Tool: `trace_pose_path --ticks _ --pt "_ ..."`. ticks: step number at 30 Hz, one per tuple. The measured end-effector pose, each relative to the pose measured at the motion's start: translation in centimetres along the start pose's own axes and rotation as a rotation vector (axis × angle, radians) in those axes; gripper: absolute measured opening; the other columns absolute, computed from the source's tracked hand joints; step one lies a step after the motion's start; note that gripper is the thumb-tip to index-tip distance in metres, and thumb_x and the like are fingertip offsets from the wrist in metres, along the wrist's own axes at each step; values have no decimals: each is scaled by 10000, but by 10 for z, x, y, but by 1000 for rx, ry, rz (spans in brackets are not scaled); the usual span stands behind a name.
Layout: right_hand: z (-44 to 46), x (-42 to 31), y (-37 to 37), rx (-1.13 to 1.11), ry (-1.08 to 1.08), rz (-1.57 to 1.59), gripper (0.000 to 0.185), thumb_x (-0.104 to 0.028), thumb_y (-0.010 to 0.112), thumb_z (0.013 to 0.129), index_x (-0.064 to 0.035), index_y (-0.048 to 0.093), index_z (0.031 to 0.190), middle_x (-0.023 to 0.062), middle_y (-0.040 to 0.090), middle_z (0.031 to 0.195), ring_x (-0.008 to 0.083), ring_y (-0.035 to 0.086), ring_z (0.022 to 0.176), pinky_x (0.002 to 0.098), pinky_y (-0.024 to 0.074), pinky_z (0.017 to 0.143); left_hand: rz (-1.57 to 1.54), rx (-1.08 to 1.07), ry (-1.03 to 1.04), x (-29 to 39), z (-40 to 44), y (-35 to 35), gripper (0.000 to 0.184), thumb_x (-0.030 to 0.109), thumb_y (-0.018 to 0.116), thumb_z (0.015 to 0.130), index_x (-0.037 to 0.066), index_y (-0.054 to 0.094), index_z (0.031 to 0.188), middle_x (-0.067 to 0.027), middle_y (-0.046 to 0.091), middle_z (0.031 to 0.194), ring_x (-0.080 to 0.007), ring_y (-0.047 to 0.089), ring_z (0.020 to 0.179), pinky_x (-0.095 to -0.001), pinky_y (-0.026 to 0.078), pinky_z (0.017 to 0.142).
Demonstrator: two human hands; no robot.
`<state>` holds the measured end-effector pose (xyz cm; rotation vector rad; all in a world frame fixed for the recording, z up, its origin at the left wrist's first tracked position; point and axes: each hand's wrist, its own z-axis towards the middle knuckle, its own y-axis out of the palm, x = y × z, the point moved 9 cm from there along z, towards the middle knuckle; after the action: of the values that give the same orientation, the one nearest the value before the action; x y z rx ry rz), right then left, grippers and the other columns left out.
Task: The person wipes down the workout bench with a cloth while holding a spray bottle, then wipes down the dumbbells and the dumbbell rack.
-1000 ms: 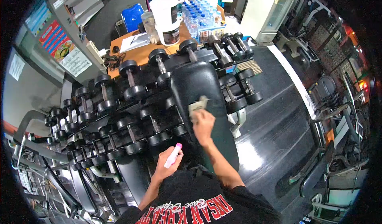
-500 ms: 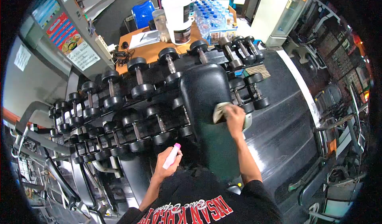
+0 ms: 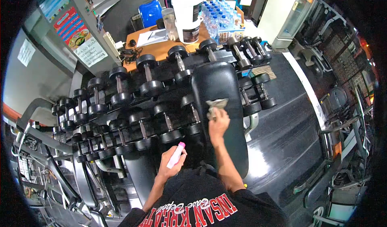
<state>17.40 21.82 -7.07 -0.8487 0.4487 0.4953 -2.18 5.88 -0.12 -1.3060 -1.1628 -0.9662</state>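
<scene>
A black padded weight bench (image 3: 214,80) stretches away in front of me, its backrest surface smooth and shiny. On the pad, near its middle, my right hand (image 3: 219,124) is closed on a crumpled pale cloth (image 3: 218,103), whose loose end sticks out beyond the fingers. Left of the bench, close to my body, my left hand (image 3: 169,165) wraps round a small white bottle (image 3: 175,156) with a pink cap, tilted up and away from me. The bottle does not touch the bench.
Dumbbells (image 3: 147,71) fill a two-tier rack (image 3: 133,90) behind and left of the bench. Behind it stands an orange table (image 3: 151,51) with white buckets (image 3: 186,21) and bottled water (image 3: 221,15). A fridge (image 3: 282,17) and dark floor (image 3: 282,122) lie to the right.
My right hand has moved left across the pad with the cloth, from its right edge to the middle. My left hand still holds the bottle in much the same place. The view has shifted slightly.
</scene>
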Motion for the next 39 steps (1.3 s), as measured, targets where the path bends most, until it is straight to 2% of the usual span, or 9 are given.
trace_pose_path --ticks 4,6,10,15,19,22,25,32,39 --pt "-61 -78 44 -507 -223 257 199 -67 647 753 -110 706 937 123 675 986 289 658 849 412 519 747 -23 17 9 -3 -10 -9 76 9 616 845 30 603 918 -5 576 682 -63 555 555 -228 442 512" --pt "-102 -77 65 -692 -15 449 250 -174 674 847 -74 689 1076 131 692 986 302 671 882 376 527 781 -29 25 44 -2 -17 -11 79 9 614 848 34 603 922 0 567 674 -58 545 551 -226 433 508" --pt "-133 -43 66 -799 484 826 325 -235 659 895 -15 644 1133 106 699 978 138 636 868 298 503 752 -56 61 0 -4 -34 -23 98 6 607 853 40 602 944 14 539 639 -46 521 543 -219 410 506" --pt "-173 10 46 -606 1245 1819 289 -317 445 1010 -132 555 1203 17 624 1090 168 611 964 369 513 849 -172 124 80 -16 -57 -24 167 -44 617 833 21 601 987 -39 564 992 -53 530 588 -210 412 510" --pt "-189 34 -27 -410 1516 1663 426 -451 395 1003 -143 501 1277 60 596 1179 238 580 1077 504 492 941 -99 147 132 1 -73 -20 135 -27 607 848 22 609 973 -28 590 871 -48 529 566 -213 417 502" --pt "-202 60 -54 -305 1427 1885 433 -464 424 990 -131 527 1247 72 605 1135 261 600 1036 526 491 956 -153 0 -81 -38 -78 3 80 -13 576 877 2 598 952 -20 597 768 -62 541 541 -233 445 500" --pt "-226 93 -102 -81 1485 1600 387 -424 461 985 -125 554 1211 65 612 1097 246 616 943 478 534 857 -226 34 -139 -55 -85 18 85 67 645 875 24 630 947 -5 609 686 -60 555 547 -226 429 507" --pt "-271 155 -180 251 1497 1578 302 -392 500 968 -158 592 1136 41 634 1000 231 614 868 429 531 815 -61 -7 -26 -44 -83 48 233 135 748 809 28 620 972 7 584 707 -79 550 625 -258 460 586" --pt "-275 191 -195 238 1435 1678 292 -416 511 953 -177 626 1078 35 650 983 249 624 882 398 526 801 85 -18 125 -8 -87 73 318 218 786 775 31 605 958 -14 567 702 -86 511 607 -263 445 575"
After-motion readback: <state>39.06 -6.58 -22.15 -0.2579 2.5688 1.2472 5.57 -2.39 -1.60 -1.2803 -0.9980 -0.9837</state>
